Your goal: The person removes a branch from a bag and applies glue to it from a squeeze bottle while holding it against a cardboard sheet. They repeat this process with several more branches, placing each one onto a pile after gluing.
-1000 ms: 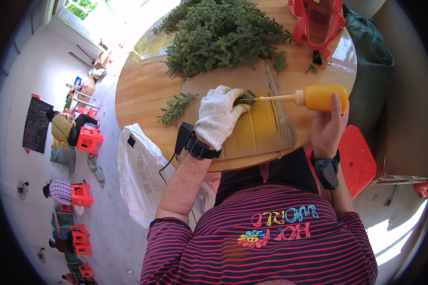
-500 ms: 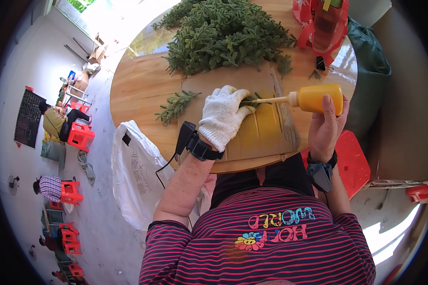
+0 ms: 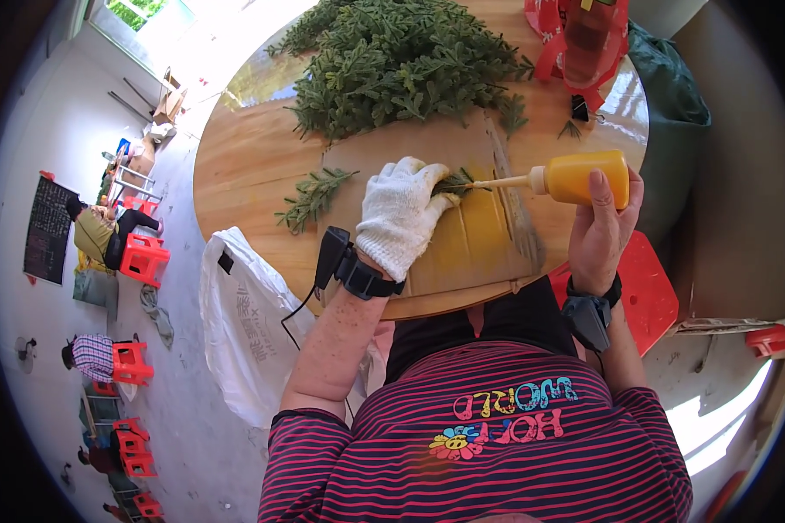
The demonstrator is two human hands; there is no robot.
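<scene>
Left hand, in a white knit glove, was closed down on a green sprig and pinned it to the cardboard sheet. Right hand, bare, was wrapped tight round a yellow squeeze bottle; its long nozzle reached leftward to the sprig at the gloved fingertips. Judgement: best done with a gentle squeeze, the nozzle tip kept at the stem and the sprig held flat. A loose sprig lay left of the glove; a green heap lay beyond it on the round wooden table.
</scene>
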